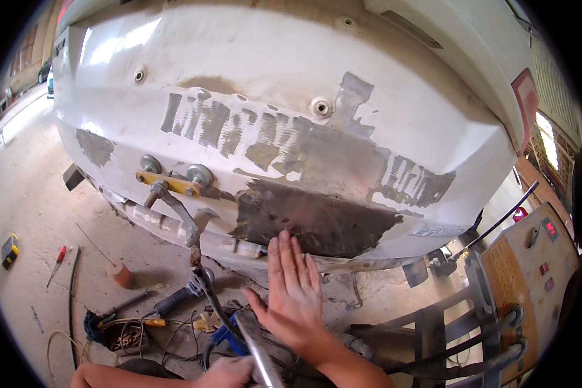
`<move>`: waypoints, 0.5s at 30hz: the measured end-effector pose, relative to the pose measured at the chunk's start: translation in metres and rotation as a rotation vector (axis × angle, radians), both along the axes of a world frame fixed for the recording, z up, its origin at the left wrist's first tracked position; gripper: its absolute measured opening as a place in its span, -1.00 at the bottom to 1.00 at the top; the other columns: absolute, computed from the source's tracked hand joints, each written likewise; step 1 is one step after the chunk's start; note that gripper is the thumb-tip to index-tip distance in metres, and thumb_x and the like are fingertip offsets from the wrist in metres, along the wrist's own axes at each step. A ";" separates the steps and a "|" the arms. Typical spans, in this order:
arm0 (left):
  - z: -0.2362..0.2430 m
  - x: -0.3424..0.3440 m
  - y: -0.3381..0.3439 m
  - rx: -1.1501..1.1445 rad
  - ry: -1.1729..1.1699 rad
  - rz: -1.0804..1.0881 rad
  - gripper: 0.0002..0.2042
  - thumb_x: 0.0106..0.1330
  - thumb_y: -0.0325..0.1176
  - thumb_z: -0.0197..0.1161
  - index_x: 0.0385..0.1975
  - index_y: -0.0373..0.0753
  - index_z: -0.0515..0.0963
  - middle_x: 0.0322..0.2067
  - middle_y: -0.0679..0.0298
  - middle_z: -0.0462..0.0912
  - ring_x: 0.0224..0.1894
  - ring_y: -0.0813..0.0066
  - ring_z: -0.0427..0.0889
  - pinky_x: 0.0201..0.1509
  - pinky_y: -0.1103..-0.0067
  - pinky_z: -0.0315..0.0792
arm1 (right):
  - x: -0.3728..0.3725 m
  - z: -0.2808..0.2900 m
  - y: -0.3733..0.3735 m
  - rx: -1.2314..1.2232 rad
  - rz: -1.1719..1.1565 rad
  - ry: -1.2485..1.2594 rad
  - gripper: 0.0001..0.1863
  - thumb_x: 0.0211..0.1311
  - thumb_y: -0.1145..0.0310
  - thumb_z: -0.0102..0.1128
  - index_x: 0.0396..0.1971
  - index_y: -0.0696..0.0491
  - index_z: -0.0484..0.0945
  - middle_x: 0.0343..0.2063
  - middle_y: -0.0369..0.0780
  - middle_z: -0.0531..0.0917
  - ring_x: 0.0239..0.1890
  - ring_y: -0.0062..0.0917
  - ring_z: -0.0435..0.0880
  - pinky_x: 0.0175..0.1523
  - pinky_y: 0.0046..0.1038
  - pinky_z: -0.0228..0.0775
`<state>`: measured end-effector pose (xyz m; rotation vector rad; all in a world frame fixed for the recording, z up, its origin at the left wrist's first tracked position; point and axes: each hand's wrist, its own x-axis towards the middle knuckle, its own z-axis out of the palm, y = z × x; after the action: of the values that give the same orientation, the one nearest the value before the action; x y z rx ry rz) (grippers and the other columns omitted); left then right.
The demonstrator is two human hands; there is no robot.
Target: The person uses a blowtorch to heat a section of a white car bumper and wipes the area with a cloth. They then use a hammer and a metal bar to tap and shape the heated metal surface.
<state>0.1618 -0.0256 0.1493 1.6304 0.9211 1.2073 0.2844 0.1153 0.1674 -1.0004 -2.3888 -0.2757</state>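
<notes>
My right hand (294, 284) lies flat with its fingers stretched out. Its fingertips touch the lower edge of a dark bare-metal patch (323, 223) on a white car's rear panel (239, 52). At the lower edge, my left hand (226, 373) is closed beside a shiny metal bar (260, 352) and appears to grip it; its fingers are partly hidden. Left of the patch, a yellow bracket (168, 183) with two round metal discs sits against the panel. A metal clamp (182, 213) hangs from the bracket, with a dark cable (216, 301) running down from it.
On the floor at left lie a yellow-black tool (10, 251), a red-handled screwdriver (60, 254) and an orange block (121, 276). An angle grinder (178, 299) lies among tangled cords. At right stands a control box (520, 278) on a frame, with thick cables.
</notes>
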 end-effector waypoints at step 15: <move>-0.096 -0.229 -0.079 -0.238 0.267 1.274 -0.90 0.36 -0.40 0.03 -0.30 -0.30 0.39 -0.56 0.33 0.43 -0.54 0.62 0.39 -0.48 0.62 0.31 | -0.024 -0.134 -0.088 -0.420 0.807 -0.119 -0.38 0.11 0.23 0.21 0.17 0.16 0.36 0.12 0.00 0.45 0.11 -0.22 0.48 0.15 -0.29 0.35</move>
<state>-0.0673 -0.1047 0.0534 0.9242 2.3521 1.5553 0.2604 0.0273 0.0339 -0.1023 -2.7929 0.4869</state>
